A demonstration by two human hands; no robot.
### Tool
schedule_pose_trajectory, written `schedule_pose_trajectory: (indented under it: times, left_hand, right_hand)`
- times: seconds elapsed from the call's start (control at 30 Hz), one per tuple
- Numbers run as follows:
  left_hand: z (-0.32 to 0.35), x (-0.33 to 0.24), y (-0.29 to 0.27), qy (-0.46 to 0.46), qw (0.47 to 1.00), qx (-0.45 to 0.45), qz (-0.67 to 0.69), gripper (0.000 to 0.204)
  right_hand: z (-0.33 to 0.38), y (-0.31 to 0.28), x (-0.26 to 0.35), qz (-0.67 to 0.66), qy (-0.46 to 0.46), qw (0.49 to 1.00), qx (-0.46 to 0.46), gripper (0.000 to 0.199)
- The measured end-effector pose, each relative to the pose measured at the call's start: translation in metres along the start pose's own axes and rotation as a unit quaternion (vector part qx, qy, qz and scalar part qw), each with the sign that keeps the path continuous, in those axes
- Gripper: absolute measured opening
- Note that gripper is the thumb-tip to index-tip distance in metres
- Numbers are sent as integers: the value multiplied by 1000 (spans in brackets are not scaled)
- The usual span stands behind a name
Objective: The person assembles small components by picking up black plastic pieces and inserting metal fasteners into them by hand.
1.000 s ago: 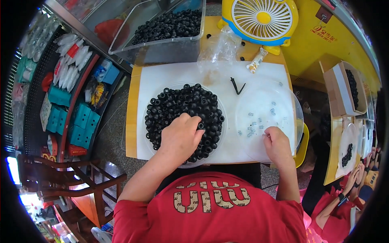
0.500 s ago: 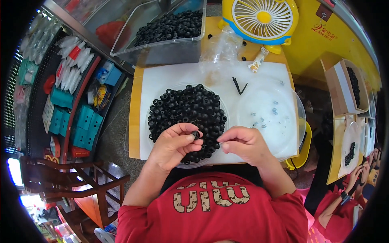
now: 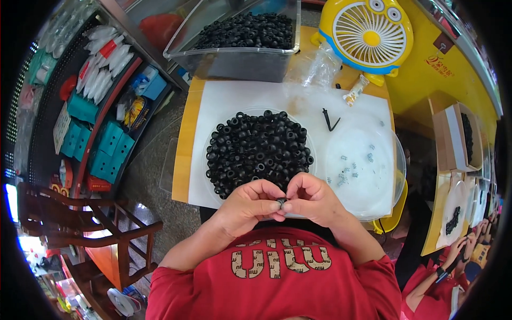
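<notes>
My left hand (image 3: 255, 201) pinches a small round black plastic part (image 3: 281, 201) between thumb and forefinger, in front of my chest. Against it press the closed fingertips of my right hand (image 3: 311, 200); whether they hold something small of their own is hidden. Just beyond, a clear round tray (image 3: 207, 186) bears a heap of similar black parts with holes (image 3: 261, 152). To its right lies a second clear tray (image 3: 368, 200) with several tiny, silvery-blue, spring-like pieces (image 3: 370, 157).
A clear bin (image 3: 234, 64) full of black parts stands at the back. Near it are a crumpled plastic bag (image 3: 320, 66), a yellow fan (image 3: 370, 37), a small wrapped packet (image 3: 356, 90) and a black V-shaped strip (image 3: 330, 120). A wooden chair (image 3: 114, 234) stands left; another person's hands (image 3: 461, 248) show far right.
My hands have come together at the black part, the left moving right and nearer my body. The view has shifted, so the table sits farther right and slightly lower.
</notes>
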State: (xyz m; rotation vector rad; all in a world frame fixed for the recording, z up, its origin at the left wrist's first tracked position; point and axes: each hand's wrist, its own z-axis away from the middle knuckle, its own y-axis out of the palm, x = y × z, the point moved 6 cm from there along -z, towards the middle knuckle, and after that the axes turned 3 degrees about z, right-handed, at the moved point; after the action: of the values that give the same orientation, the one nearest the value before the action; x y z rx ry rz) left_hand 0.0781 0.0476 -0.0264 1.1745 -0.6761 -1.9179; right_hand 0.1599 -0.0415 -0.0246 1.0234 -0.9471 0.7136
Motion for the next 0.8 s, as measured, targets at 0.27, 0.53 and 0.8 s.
schedule_pose_trajectory:
  times: [0.27, 0.53, 0.8]
  left_hand:
    - [21, 8, -7, -37, 998, 48, 13, 28]
    - [48, -8, -42, 14, 999, -1, -52, 12]
    - [53, -16, -47, 56, 997, 11, -53, 12]
  right_hand:
    - [-2, 1, -3, -21, 36, 995, 89, 19]
    - [-27, 1, 40, 407, -188, 889, -93, 14]
    - [-75, 63, 31, 739, -283, 612, -5, 13]
